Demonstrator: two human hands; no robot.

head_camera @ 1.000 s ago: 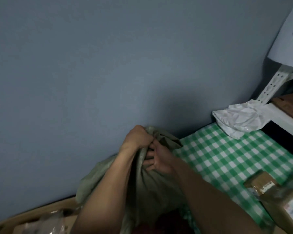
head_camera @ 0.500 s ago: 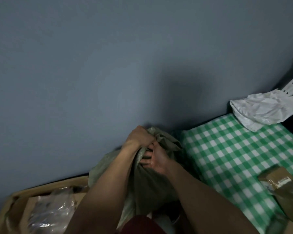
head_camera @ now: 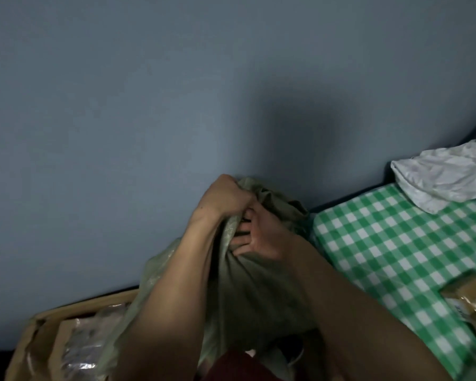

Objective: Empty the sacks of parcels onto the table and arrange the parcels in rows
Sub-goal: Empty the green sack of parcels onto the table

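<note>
A grey-green woven sack (head_camera: 253, 292) stands upright against the blue-grey wall, between a cardboard box and the table. My left hand (head_camera: 226, 198) grips the bunched top of the sack in a fist. My right hand (head_camera: 261, 232) sits just below it, fingers curled into the sack's cloth. A brown taped parcel (head_camera: 470, 298) lies on the green-and-white checked table (head_camera: 390, 243) at the right edge. The sack's contents are hidden.
An open cardboard box (head_camera: 66, 342) at the lower left holds parcels wrapped in clear plastic. A crumpled white plastic bag (head_camera: 440, 177) lies at the table's far right corner. A dark red thing (head_camera: 231, 367) shows at the bottom edge.
The view has swung left, so the table and white bag sit further right and more of the cardboard box shows. Both hands keep their hold on the sack's top.
</note>
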